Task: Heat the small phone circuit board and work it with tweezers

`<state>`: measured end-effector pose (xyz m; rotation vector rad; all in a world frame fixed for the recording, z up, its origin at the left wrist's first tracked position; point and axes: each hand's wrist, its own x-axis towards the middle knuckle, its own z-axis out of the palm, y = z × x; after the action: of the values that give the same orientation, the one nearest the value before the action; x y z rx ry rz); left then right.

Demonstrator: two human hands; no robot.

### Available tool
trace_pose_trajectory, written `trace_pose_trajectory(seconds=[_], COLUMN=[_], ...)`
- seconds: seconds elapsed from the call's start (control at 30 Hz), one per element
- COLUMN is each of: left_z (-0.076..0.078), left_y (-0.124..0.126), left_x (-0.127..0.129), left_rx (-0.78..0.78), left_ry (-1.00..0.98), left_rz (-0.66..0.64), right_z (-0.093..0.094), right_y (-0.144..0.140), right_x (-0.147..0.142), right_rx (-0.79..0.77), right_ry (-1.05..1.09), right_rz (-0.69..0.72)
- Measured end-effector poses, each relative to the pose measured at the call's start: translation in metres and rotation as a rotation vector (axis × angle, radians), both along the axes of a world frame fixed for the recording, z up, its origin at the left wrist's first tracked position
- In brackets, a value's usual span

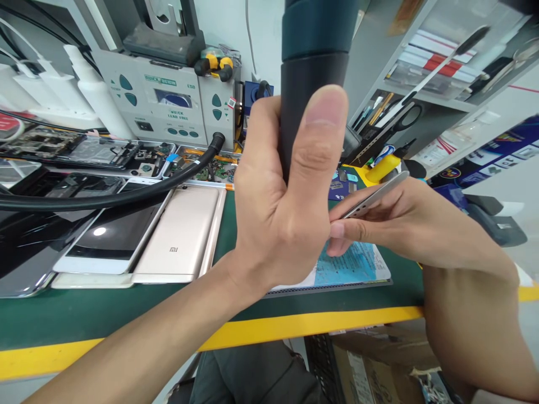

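Note:
My left hand (269,224) is wrapped round a thick black cylindrical handle (314,67), held upright close to the camera. Its thumb lies along the near side; the handle's lower end is hidden behind the hand. To the right, my right hand (400,224) pinches metal tweezers (377,195) with a row of small holes, between thumb and fingers. The tweezers' tips disappear behind my left hand. Beneath both hands lies a flat pad with a blue and white printed surface (353,266); whatever is on its covered part is hidden.
Left on the green mat (236,311) lie a gold phone back (174,238), a white phone (113,235) and dark phone parts. A black hose (126,201) crosses above them from a hot air station (168,101). Shelves (438,90) with tools stand right.

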<state>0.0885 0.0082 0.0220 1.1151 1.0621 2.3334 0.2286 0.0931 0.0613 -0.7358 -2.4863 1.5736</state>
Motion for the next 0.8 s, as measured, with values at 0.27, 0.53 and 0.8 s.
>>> trace_pose_trajectory(seconds=[0.27,0.53,0.8], left_z=[0.0023,-0.0008,0.0004], left_y=[-0.0053,0.0034,-0.0010], left_x=[-0.0019,0.0024,-0.0008], left_rx=[-0.035,0.037,-0.015], left_ry=[-0.009,-0.036,-0.006], left_rz=[-0.022,0.043,0.009], right_z=[0.0008,0.0012,-0.0002], right_y=[-0.0021,-0.0044,-0.0041], right_x=[0.0009,0.0001,0.0016], right_rx=[0.028,0.029,0.008], right_ry=[0.004,-0.002,0.019], right_rz=[-0.015,-0.005,-0.019])
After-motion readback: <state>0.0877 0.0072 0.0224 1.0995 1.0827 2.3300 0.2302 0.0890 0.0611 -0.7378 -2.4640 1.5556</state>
